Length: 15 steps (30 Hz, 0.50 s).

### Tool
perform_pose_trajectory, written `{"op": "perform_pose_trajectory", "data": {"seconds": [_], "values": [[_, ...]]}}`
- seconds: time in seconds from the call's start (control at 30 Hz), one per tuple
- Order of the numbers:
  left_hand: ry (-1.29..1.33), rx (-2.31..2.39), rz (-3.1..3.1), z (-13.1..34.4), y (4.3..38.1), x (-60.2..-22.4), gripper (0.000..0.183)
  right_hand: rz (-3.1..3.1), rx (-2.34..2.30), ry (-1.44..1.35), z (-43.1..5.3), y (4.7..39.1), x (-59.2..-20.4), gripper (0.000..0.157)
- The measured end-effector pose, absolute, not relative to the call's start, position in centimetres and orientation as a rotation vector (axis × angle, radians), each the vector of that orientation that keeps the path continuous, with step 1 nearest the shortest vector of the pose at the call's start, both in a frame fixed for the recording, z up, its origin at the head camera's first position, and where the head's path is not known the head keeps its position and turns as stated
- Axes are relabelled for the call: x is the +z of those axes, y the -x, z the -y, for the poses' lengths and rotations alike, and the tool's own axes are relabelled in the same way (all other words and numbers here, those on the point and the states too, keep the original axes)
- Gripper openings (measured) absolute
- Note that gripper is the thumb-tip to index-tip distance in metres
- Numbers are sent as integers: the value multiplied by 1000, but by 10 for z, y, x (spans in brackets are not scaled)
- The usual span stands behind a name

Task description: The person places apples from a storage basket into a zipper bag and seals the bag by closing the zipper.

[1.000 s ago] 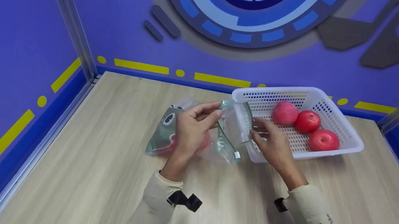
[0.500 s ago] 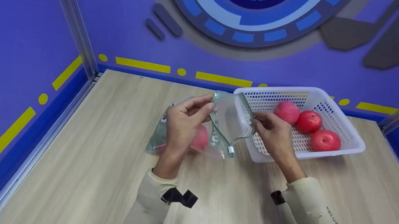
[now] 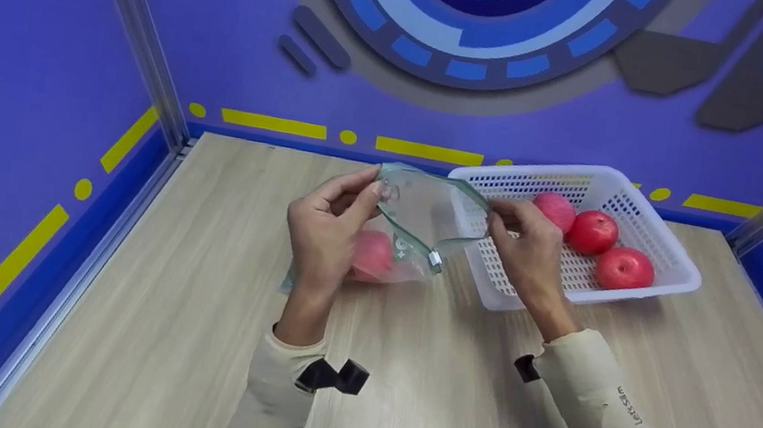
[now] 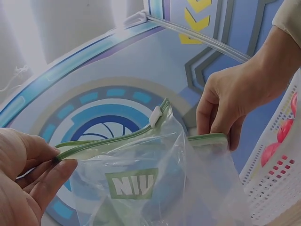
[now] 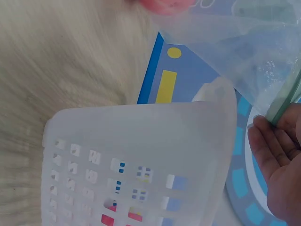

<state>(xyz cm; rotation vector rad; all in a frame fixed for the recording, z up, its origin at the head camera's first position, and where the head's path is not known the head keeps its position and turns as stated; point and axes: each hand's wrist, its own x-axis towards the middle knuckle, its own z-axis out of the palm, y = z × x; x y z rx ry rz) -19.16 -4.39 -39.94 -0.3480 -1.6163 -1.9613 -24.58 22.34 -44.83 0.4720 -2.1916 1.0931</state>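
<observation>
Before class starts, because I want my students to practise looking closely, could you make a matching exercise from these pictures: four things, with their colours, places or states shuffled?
1. bag
2. basket
3. slider
4. sleeves

A. beige
B. on the green zip
C. its mouth held open
D. perforated, with three red fruits inside

Pairs: 1-C, 2-D, 3-B, 4-A

The bag [image 4: 131,183] is transparent, with green edges [image 4: 209,137] and a white slider [image 3: 435,259] — the apples [image 3: 625,269] are red or pinkish, the basket [image 5: 141,127] white with a grid of holes, the table [image 3: 173,341] pale wood-grained, and the wall [image 3: 227,39] violet-blue with yellow bars [image 3: 428,151].
</observation>
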Motion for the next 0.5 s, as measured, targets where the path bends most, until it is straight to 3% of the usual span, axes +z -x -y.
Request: {"op": "perform_pose_trajectory", "data": {"seconds": [0.5], "values": [[367, -2041, 1698, 34, 197, -407, 24, 2212, 1119, -498, -237, 247, -453, 20]]}}
